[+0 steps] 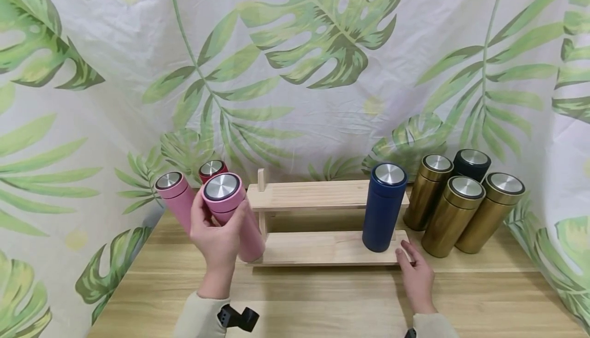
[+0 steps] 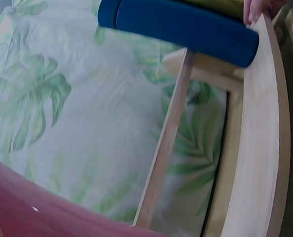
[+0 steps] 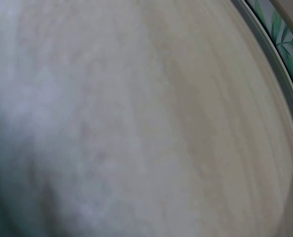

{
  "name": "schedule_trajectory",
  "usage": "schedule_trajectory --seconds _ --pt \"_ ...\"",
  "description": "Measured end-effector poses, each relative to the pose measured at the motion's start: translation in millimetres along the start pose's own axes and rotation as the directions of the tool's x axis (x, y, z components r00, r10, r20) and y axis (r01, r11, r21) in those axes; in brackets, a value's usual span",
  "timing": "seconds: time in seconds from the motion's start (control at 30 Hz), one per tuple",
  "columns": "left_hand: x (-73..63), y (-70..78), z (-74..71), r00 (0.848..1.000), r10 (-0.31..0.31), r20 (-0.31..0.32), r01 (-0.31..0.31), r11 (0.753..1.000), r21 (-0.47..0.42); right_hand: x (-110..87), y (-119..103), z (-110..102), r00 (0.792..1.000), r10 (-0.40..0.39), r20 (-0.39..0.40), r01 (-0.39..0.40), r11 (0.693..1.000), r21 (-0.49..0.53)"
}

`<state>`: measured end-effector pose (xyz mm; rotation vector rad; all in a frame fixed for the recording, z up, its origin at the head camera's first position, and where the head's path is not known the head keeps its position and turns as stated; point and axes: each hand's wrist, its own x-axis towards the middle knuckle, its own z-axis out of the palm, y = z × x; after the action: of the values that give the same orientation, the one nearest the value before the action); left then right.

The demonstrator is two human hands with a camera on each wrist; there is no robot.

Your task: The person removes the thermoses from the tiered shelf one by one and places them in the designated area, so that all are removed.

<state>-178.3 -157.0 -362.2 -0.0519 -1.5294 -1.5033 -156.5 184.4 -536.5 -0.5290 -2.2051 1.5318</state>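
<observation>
My left hand [image 1: 216,243] grips a pink thermos bottle [image 1: 251,235] with a steel-topped lid, fingers and thumb wrapped round its upper part. The base of that bottle overlaps the left end of the lower board of a two-tier wooden shelf [image 1: 318,248]. In the left wrist view the pink bottle [image 2: 47,202] crosses the bottom left corner. A dark blue thermos bottle [image 1: 384,210] stands near the right end of the lower board. With relaxed fingers, my right hand [image 1: 417,274] touches the front right corner of that board.
Left of the shelf stand a second pink bottle [image 1: 177,197] and a red one [image 1: 212,168], partly hidden. Several gold bottles [image 1: 454,217] and a black one [image 1: 471,164] cluster at the right. A leaf-print cloth [image 1: 318,107] hangs behind the wooden table [image 1: 332,302].
</observation>
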Motion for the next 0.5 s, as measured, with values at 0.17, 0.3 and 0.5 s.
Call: schedule_trajectory --seconds 0.17,0.3,0.5 --pt "8.2 -8.8 -11.1 0.998 0.011 -0.057 -0.007 0.998 0.068 0.6 -0.4 -0.4 1.0 0.005 0.009 -0.005 1.0 -0.001" --pt "10.6 -16.2 -18.5 0.997 -0.017 -0.078 0.027 0.992 0.123 0.1 -0.9 -1.4 1.0 0.002 0.007 -0.002 1.0 -0.008" --pt "11.2 -27.8 -26.3 0.986 -0.096 -0.137 0.114 0.985 0.132 -0.7 -1.2 -1.3 1.0 0.001 0.01 -0.001 1.0 -0.014"
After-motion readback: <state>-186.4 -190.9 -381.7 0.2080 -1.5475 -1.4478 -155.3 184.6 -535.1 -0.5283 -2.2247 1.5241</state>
